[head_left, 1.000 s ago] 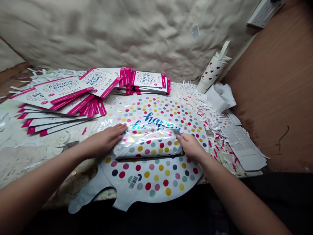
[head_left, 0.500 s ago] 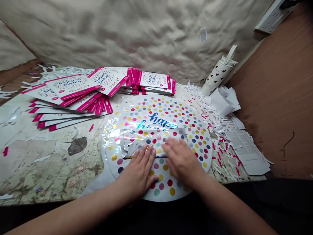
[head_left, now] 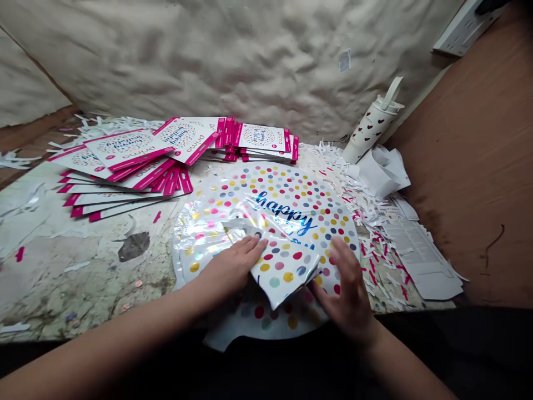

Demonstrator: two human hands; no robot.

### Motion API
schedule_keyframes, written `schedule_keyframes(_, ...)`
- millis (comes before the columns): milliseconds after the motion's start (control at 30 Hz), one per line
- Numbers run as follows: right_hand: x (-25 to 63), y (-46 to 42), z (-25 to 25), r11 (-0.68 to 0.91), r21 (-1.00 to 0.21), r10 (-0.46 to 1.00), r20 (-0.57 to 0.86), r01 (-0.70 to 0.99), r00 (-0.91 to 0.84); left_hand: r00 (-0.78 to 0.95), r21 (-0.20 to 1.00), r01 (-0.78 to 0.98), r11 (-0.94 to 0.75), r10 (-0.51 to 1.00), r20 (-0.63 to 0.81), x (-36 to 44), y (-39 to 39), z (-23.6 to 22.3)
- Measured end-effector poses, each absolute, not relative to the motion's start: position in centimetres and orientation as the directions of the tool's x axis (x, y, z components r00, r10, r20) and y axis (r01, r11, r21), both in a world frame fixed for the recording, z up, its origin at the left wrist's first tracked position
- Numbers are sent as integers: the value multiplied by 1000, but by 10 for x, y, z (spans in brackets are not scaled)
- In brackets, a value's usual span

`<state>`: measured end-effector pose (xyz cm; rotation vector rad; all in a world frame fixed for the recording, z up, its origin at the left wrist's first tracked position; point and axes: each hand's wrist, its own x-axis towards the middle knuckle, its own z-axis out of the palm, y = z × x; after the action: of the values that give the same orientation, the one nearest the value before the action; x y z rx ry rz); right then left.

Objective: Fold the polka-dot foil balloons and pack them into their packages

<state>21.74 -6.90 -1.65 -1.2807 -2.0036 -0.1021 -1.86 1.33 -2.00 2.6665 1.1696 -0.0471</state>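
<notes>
A round foil balloon printed with coloured polka dots and blue "happy" lettering lies on the table, partly in a clear wrapper. Part of it is folded over into a tilted, creased flap. My left hand rests flat on the foil beside that flap, its fingertips touching the crease. My right hand curls around the flap's right edge, gripping it. The balloon's lower part is partly hidden by the flap and my hands.
Several stacks of pink-edged Prima cards lie behind the balloon. White paper shreds and paper sheets spread to the right. A heart-print bottle stands at the back right, beside a brown board.
The flat fold across the balloon has lifted and tilted into a loose flap. My right hand has moved to the flap's right edge, and my left hand has shifted slightly upward.
</notes>
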Motion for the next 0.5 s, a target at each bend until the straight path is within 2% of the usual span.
schedule_keyframes(67,228,-63,-33,286,-490,895,444,824,-46,779,294,618,-729,618,-108,-20,17,-23)
schedule_keyframes(100,233,-60,-40,257,-519,924,380,815,-49,829,327,551,-768,548,-110,-19,18,-24)
schedule_keyframes(167,238,-54,-47,401,-468,890,402,788,-214,893,356,446,-821,431,-126,-17,18,-27)
schedule_keyframes(233,239,-51,-46,651,-317,742,455,689,-492,919,359,393,-846,371,-133,-15,15,-29)
schedule_keyframes(300,239,-51,-41,803,-236,593,407,547,-695,933,340,356,-871,348,-85,-18,10,-32)
schedule_keyframes(333,238,-51,-38,818,-269,575,364,508,-733,938,326,338,-883,343,-43,-20,8,-33)
schedule_keyframes(400,238,-49,-31,735,-451,654,277,506,-704,929,320,325,-890,364,68,-25,3,-35)
schedule_keyframes(467,237,-41,-26,465,-697,817,100,547,-567,877,427,373,-824,464,128,-28,2,-32)
schedule_keyframes(500,237,-35,-25,287,-778,877,-20,559,-479,826,527,434,-731,556,90,-28,5,-28)
